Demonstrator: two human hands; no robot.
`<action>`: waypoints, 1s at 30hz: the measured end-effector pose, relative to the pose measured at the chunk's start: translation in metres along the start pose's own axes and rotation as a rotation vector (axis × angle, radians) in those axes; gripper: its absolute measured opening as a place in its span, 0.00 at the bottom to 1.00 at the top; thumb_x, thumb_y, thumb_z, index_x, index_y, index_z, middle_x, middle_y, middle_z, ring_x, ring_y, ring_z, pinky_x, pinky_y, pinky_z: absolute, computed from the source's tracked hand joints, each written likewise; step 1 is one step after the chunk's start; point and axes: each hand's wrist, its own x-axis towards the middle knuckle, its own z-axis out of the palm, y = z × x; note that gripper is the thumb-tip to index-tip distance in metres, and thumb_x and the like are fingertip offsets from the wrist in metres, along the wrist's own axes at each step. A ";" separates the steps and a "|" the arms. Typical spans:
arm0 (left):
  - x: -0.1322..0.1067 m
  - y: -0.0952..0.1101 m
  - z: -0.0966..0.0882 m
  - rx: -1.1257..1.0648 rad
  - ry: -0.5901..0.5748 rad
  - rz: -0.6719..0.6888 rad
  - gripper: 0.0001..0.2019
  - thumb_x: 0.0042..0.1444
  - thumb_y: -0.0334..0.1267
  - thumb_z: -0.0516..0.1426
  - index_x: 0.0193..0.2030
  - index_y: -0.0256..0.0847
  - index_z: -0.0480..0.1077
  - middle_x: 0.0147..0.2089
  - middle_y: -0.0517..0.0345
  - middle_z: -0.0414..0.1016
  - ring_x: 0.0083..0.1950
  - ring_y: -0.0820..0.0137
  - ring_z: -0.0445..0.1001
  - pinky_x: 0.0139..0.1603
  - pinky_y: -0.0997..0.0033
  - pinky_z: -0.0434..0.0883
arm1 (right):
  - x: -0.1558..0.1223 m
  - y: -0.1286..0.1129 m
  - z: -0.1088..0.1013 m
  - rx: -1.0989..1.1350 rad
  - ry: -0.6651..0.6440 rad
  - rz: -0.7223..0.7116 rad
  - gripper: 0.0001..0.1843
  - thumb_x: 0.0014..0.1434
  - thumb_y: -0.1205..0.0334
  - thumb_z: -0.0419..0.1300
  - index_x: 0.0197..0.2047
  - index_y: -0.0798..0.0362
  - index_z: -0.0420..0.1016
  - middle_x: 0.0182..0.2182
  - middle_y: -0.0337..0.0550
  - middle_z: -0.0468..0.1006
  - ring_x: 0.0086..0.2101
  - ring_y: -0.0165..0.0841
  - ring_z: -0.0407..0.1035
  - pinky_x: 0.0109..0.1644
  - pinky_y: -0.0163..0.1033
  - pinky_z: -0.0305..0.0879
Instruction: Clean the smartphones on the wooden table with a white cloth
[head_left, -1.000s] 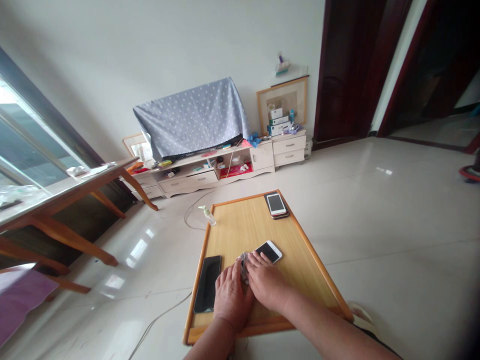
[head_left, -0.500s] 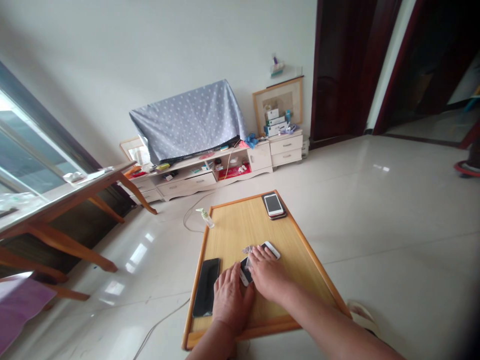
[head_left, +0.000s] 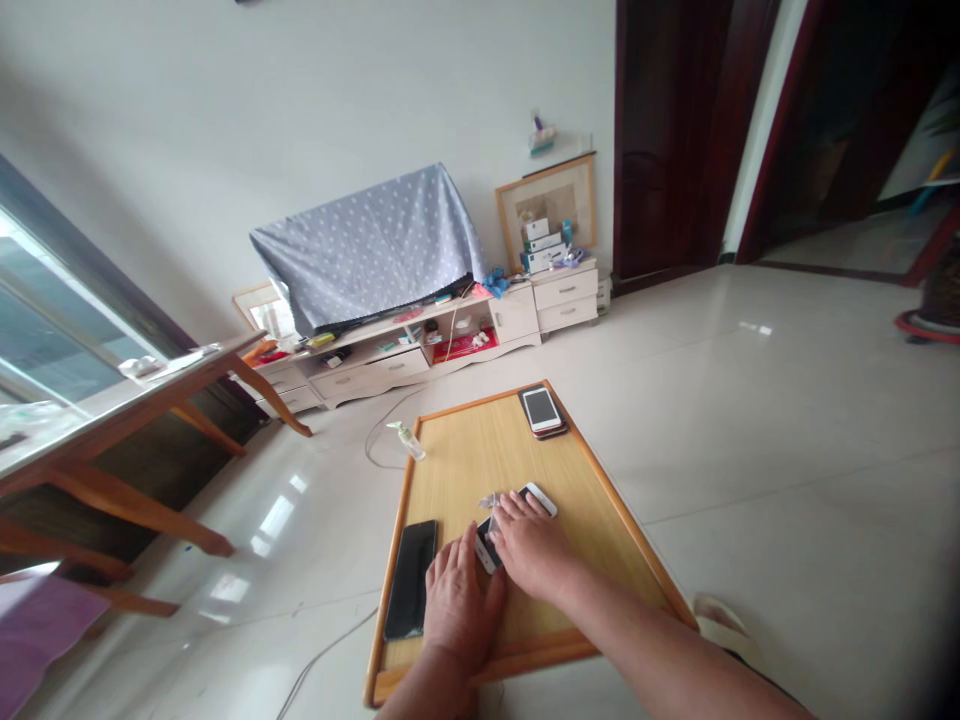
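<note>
A white smartphone (head_left: 541, 495) with a dark screen lies aslant on the small wooden table (head_left: 480, 450). My left hand (head_left: 459, 595) holds its near left end between thumb and fingers. Over the middle of its screen, my right hand (head_left: 529, 535) presses down a crumpled pale cloth (head_left: 491, 500), mostly hidden under the fingers. To the left of my left hand lies a larger black device with a glossy screen (head_left: 411, 580), perhaps a big phone or small tablet.
Another white phone (head_left: 541, 408) rests on a dark one at the table's far right corner. A clear pump bottle (head_left: 409, 441) stands at the far left edge. Beyond are a low white cabinet (head_left: 375, 375) and a cloth-draped shape (head_left: 367, 250). A larger table (head_left: 150, 400) is at left.
The view has shifted slightly. Both hands stay in nearly the same places on the phone and cloth; nothing else has visibly moved.
</note>
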 end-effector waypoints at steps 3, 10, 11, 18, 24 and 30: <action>0.001 -0.003 0.003 0.001 -0.008 0.006 0.34 0.61 0.45 0.53 0.73 0.41 0.55 0.68 0.48 0.68 0.68 0.59 0.63 0.69 0.57 0.57 | -0.007 -0.009 0.005 0.029 -0.042 -0.113 0.31 0.73 0.52 0.41 0.71 0.58 0.61 0.70 0.54 0.59 0.70 0.44 0.48 0.74 0.52 0.38; 0.001 -0.002 0.002 0.003 -0.021 0.006 0.34 0.62 0.48 0.53 0.73 0.41 0.54 0.67 0.48 0.68 0.68 0.58 0.63 0.69 0.57 0.57 | -0.005 -0.003 0.001 -0.010 -0.043 -0.098 0.29 0.74 0.53 0.39 0.70 0.54 0.63 0.69 0.51 0.63 0.69 0.43 0.52 0.74 0.56 0.33; 0.001 -0.001 0.001 0.008 -0.021 0.004 0.34 0.62 0.49 0.53 0.73 0.41 0.54 0.67 0.47 0.69 0.68 0.58 0.63 0.69 0.57 0.57 | -0.002 0.003 -0.002 -0.028 -0.018 -0.044 0.29 0.74 0.53 0.40 0.69 0.54 0.64 0.69 0.51 0.63 0.69 0.43 0.52 0.74 0.57 0.32; 0.001 0.000 0.002 0.017 -0.023 -0.003 0.33 0.62 0.49 0.53 0.72 0.41 0.56 0.67 0.47 0.68 0.69 0.57 0.62 0.68 0.56 0.57 | -0.001 0.017 -0.004 -0.075 0.038 0.071 0.33 0.73 0.50 0.40 0.71 0.63 0.60 0.71 0.58 0.56 0.71 0.47 0.45 0.74 0.56 0.32; 0.002 0.001 0.002 0.009 -0.026 -0.010 0.31 0.62 0.45 0.52 0.71 0.42 0.57 0.68 0.49 0.68 0.69 0.60 0.63 0.69 0.56 0.56 | -0.022 -0.004 0.004 -0.005 -0.038 -0.187 0.32 0.74 0.50 0.38 0.73 0.56 0.56 0.71 0.51 0.57 0.71 0.42 0.47 0.74 0.55 0.36; 0.001 0.002 0.000 0.022 -0.014 0.003 0.31 0.62 0.49 0.53 0.70 0.42 0.59 0.68 0.49 0.68 0.69 0.58 0.62 0.69 0.55 0.57 | -0.006 0.027 -0.016 -0.081 0.029 0.050 0.30 0.73 0.53 0.41 0.70 0.57 0.63 0.70 0.56 0.60 0.70 0.46 0.49 0.74 0.60 0.30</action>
